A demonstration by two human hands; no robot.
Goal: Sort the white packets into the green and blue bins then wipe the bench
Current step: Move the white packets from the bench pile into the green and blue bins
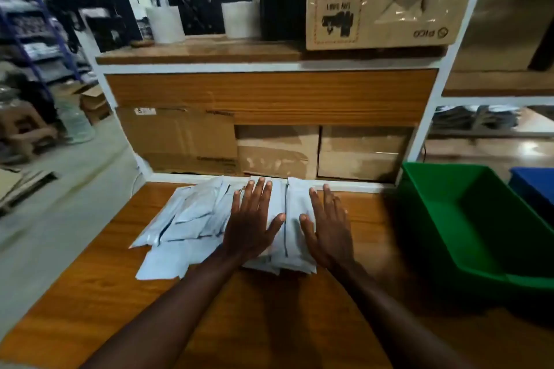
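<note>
Orange wood-grain bench [90, 308], storeroom shelving behind with cardboard boxes [278, 150]. White packets [192, 216] heaped mid-bench. Left hand [250, 228] and right hand [328, 231] flat on the heap, fingers spread, gripping nothing. Green bin [467, 219] right, blue bin [536, 183] beyond.

Both my arms reach forward, bare and nearly straight, the forearms coming closer toward the wrists. My left hand [251, 225] lies flat, palm down, with fingers [258, 195] spread and the thumb pointing to the right. My right hand [329, 226] is also flat and palm down, fingers apart, thumb pointing left. The two thumbs are near but not touching.
</note>
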